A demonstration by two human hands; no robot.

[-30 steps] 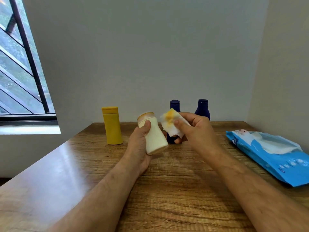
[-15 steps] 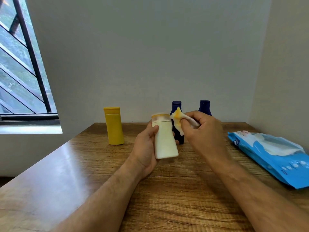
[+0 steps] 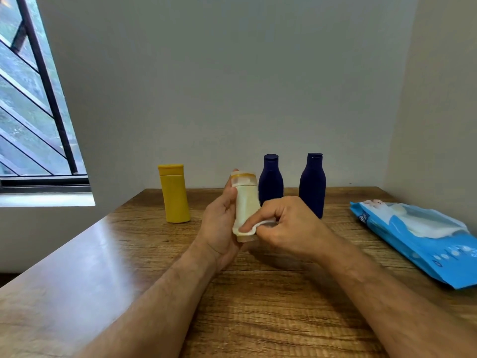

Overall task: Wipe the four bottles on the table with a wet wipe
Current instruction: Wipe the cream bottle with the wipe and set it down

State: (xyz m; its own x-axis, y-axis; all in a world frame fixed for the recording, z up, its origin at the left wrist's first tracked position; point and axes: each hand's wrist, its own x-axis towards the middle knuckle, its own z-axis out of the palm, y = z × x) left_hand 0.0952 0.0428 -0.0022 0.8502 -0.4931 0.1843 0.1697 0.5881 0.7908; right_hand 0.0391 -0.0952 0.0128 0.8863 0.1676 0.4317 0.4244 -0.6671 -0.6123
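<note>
My left hand [image 3: 219, 223] grips a cream bottle [image 3: 246, 202] with a tan cap, held upright above the wooden table [image 3: 258, 293]. My right hand [image 3: 286, 227] pinches a white wet wipe [image 3: 258, 226] and presses it against the lower part of that bottle. A yellow bottle [image 3: 175, 193] stands to the left near the table's far edge. Two dark blue bottles stand behind my hands: one [image 3: 270, 180] just past the cream bottle, the other [image 3: 312, 184] to its right.
A blue pack of wet wipes [image 3: 423, 239] lies on the table at the right, close to the side wall. A barred window [image 3: 33, 99] is at the left. The grey wall rises right behind the bottles.
The cream bottle went from tilted to upright in my left hand. My right hand brought the wipe from near the bottle's cap down to its lower part.
</note>
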